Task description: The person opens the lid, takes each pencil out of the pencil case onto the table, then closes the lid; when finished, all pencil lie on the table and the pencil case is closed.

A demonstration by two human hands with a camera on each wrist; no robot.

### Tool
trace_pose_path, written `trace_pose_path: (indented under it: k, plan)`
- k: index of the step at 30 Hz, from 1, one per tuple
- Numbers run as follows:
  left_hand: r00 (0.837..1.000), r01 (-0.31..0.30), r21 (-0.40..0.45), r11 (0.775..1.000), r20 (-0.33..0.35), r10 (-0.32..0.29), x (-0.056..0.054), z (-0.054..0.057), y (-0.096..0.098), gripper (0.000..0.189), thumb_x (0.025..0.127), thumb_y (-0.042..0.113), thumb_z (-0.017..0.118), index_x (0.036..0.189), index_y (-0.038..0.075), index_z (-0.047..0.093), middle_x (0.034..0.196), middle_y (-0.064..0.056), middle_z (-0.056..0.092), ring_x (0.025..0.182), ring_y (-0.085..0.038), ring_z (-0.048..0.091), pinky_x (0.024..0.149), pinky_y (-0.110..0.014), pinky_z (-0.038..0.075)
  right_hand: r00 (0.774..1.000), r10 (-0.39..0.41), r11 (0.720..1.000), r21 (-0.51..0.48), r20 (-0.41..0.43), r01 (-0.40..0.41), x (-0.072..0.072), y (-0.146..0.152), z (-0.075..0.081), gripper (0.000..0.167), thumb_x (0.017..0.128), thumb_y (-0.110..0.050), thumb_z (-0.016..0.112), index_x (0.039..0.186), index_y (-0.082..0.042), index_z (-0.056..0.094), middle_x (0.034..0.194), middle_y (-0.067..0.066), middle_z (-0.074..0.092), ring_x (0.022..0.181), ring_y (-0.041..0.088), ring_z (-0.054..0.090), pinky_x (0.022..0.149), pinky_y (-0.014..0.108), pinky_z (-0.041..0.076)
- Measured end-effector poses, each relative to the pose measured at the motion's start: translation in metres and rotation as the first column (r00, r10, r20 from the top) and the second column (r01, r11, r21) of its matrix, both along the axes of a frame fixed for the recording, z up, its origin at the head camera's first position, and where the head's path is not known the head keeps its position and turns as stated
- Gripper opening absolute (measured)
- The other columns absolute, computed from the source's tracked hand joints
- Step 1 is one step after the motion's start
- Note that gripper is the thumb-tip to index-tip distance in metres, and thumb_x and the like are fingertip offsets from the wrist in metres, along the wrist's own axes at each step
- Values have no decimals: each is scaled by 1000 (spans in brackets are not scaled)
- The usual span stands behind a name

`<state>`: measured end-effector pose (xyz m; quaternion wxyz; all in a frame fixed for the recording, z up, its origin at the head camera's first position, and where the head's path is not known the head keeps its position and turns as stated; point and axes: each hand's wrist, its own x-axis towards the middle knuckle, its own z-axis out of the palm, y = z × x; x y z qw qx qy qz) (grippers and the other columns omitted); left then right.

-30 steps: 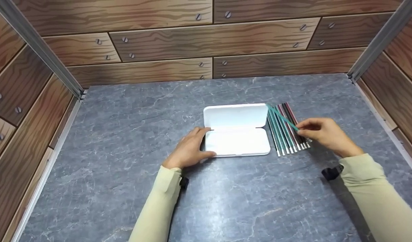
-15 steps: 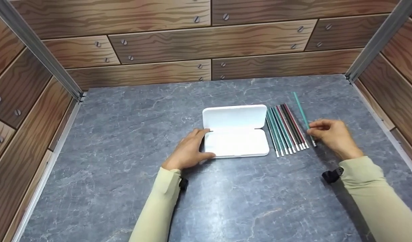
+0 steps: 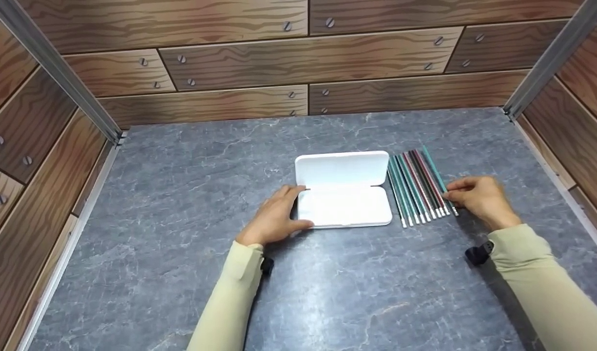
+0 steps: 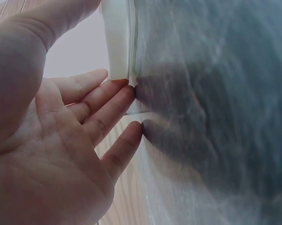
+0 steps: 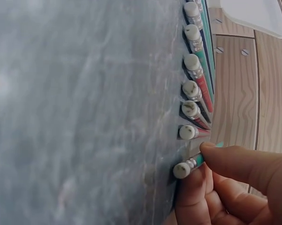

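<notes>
A white pencil case (image 3: 344, 207) stands with its lid raised. My left hand (image 3: 274, 217) is at its left side, thumb at the front corner and a finger near the hinge. In the left wrist view the fingers (image 4: 110, 112) are fairly straight, their tips against the case's edge and the table. Right of the case lies a row of pencils (image 3: 415, 187) in green, red and dark colours, their white eraser ends toward me. My right hand (image 3: 481, 200) pinches a green pencil (image 3: 434, 168) between thumb and fingers at the row's right end, close to its eraser (image 5: 182, 170).
Both lie on a grey marbled tabletop (image 3: 181, 204). Wood-patterned panels (image 3: 235, 63) enclose the back and sides, with metal posts (image 3: 547, 58) at the corners. Each wrist carries a small black camera (image 3: 478, 253).
The right hand has brought the green pencil from slanting across the row round to the right, then down beside the last red pencil. The left hand and case stay put.
</notes>
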<state>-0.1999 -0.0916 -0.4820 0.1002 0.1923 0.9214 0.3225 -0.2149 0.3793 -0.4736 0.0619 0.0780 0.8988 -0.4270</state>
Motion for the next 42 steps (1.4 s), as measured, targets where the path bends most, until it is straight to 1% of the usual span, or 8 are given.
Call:
trace_pose_path:
  k: [4, 7, 20, 25, 29, 34, 39, 42]
  plan:
    - [1000, 5, 3, 1000, -6, -5, 1, 0, 0, 88, 98, 39, 89, 170, 11, 46, 163, -17, 56, 155, -37, 52, 130, -59, 42, 1000, 0, 998, 65, 26, -2, -2, -1, 3, 43, 102, -16, 80, 132, 14, 73, 86, -15, 77, 73, -5, 69, 66, 18, 58]
    - [1000, 9, 4, 1000, -10, -9, 1, 0, 0, 88, 98, 39, 89, 169, 11, 46, 162, -17, 56, 155, -38, 53, 130, -61, 43, 999, 4, 996, 90, 36, -7, -4, -1, 4, 43, 102, -18, 80, 132, 13, 74, 87, -13, 79, 72, -5, 69, 66, 18, 58]
    - [1000, 5, -1, 1000, -10, -5, 0, -1, -1, 87, 98, 39, 89, 169, 12, 47, 163, -17, 55, 156, -38, 51, 131, -62, 41, 999, 1, 992, 127, 36, -5, -6, -5, 6, 41, 103, -18, 79, 129, 12, 76, 97, 0, 84, 72, -4, 69, 65, 16, 58]
    - [1000, 5, -2, 1000, -11, -5, 0, -1, -1, 87, 98, 39, 89, 169, 12, 47, 163, -17, 56, 156, -38, 52, 130, -62, 41, 1000, 9, 995, 103, 29, -12, -6, -5, 5, 41, 103, -16, 79, 130, 14, 74, 95, -2, 84, 71, -5, 70, 65, 16, 59]
    - [1000, 10, -3, 1000, -9, -10, 0, 0, 0, 87, 98, 39, 88, 169, 12, 46, 163, -17, 56, 156, -38, 52, 131, -61, 41, 999, 12, 992, 127, -32, -8, -6, -5, 7, 37, 102, -16, 79, 127, 12, 77, 96, -1, 84, 72, -7, 66, 66, 14, 56]
    - [1000, 11, -5, 1000, -12, -11, 0, -1, 0, 87, 98, 40, 88, 169, 12, 47, 163, -17, 56, 156, -38, 52, 131, -61, 41, 990, 2, 982, 189, -141, 25, -7, -14, 17, 31, 102, -19, 80, 124, 3, 82, 106, 7, 85, 78, -11, 58, 70, 12, 47]
    - [1000, 14, 5, 1000, -17, -14, -1, -2, -1, 87, 97, 37, 89, 168, 10, 47, 162, -18, 56, 156, -39, 52, 131, -62, 41, 980, 25, 987, 161, -199, 7, -14, -38, 31, 30, 101, -20, 82, 124, 0, 83, 117, 17, 85, 81, -13, 58, 73, 11, 46]
    - [1000, 19, 19, 1000, -22, -19, -1, -2, -1, 86, 97, 34, 90, 168, 8, 47, 162, -19, 56, 155, -39, 52, 130, -63, 41, 976, 41, 993, 119, -212, -16, -19, -56, 40, 31, 102, -22, 82, 125, -1, 83, 119, 15, 84, 85, -12, 61, 76, 9, 48]
